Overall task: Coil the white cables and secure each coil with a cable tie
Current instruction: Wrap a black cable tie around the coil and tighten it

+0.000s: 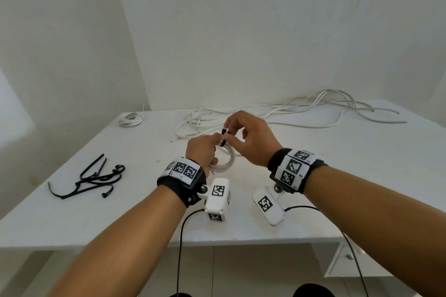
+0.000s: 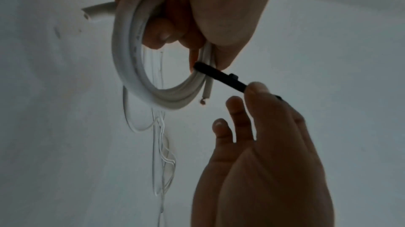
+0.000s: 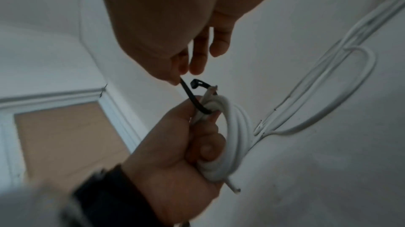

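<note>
My left hand point(image 1: 204, 152) grips a small coil of white cable point(image 1: 225, 164) above the table's middle, fingers curled round its turns point(image 3: 232, 126). A black cable tie point(image 1: 224, 137) is looped round the coil's top, beside my left fingertips. My right hand point(image 1: 243, 137) pinches the tie's tail point(image 3: 186, 90) between thumb and forefinger, its other fingers spread. The tie's head point(image 3: 196, 82) sticks out free next to a cut cable end. In the left wrist view the tie point(image 2: 221, 76) crosses the coil point(image 2: 129, 68) toward my right fingertips point(image 2: 256, 88).
Loose white cables point(image 1: 313, 108) sprawl across the back of the white table point(image 1: 362, 176). A tied coil point(image 1: 130, 119) lies at the back left. Several black cable ties point(image 1: 96, 178) lie in a heap at the left. The table's front edge runs just below my wrists.
</note>
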Demonstrator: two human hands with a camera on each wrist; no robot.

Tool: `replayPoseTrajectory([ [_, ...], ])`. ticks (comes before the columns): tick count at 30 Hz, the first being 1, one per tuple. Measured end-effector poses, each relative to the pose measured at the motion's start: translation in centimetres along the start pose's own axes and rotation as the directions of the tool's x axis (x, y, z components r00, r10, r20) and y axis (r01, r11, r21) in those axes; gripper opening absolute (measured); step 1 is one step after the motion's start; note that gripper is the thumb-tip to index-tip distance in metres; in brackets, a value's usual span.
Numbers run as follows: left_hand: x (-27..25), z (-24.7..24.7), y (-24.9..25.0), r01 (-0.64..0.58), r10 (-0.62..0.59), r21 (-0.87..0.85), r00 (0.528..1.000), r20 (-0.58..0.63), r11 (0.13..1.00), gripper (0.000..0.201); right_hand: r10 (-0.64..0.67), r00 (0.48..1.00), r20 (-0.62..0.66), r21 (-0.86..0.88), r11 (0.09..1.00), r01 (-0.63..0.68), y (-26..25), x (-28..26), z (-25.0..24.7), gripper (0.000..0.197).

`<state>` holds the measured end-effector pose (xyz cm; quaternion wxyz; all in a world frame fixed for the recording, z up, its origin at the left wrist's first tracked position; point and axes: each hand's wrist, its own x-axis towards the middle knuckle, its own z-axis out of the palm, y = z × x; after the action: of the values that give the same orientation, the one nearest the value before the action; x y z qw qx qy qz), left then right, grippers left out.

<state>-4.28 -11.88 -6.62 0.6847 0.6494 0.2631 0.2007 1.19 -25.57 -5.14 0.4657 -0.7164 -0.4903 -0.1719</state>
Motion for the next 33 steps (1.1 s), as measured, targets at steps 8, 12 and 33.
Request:
replayPoseTrajectory([
  [8,-0.5,0.5,-0.3,-0.104,0.109,0.110,0.993,-0.040,0.988,0.020,0.178,0.983,0.036,-0.116,0.978,-0.173,0.0,1.5,-0.3,0.011],
  [12,-0.6,0.8,-0.3,-0.137,0.141,0.107,0.990,-0.031,0.985,0.023,0.291,0.957,0.015,-0.138,0.948,-0.286,0.4,1.7,-0.4,0.014],
  [33,-0.1,0.4,-0.5,-0.257,0.253,0.130,0.966,0.049,0.958,0.018,0.401,0.916,-0.016,-0.034,0.915,-0.401,0.1,2.6,-0.9,0.018],
])
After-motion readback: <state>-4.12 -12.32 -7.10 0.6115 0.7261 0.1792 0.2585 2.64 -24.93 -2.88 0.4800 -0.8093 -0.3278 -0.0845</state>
